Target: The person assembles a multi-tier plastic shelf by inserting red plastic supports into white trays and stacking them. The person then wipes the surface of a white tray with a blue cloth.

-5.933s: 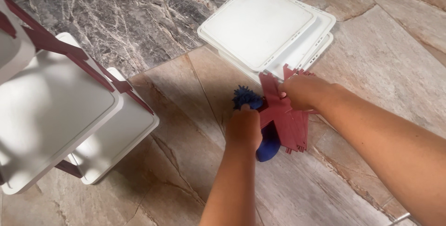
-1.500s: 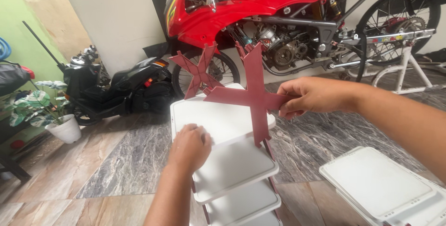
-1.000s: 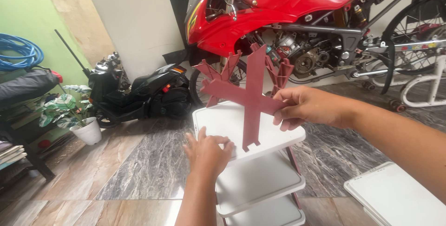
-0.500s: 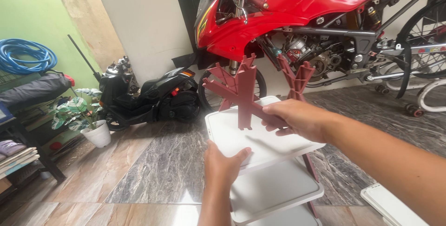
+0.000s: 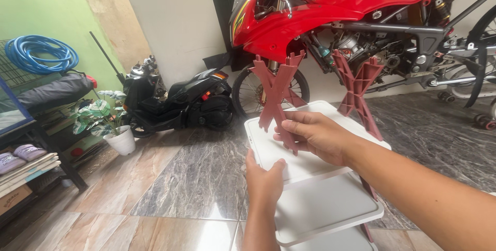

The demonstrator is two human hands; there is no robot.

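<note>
Our right hand (image 5: 318, 136) fingers clamped on maroon X-brace (image 5: 276, 93); our left hand (image 5: 263, 178) fingers grip white shelf (image 5: 315, 158) edge w/ thumb on top.

motorcycle (image 5: 361, 18) behind shelf rack (image 5: 320, 199)

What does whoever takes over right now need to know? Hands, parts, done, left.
Left hand: grips the near edge of the top white shelf, steadying it.
Right hand: holds a maroon X-brace upright at the shelf's front-left corner.
Done: a second X-brace stands on the far side; two lower shelves sit beneath the top one.
Left: the held brace does not look seated in the shelf yet.
</note>
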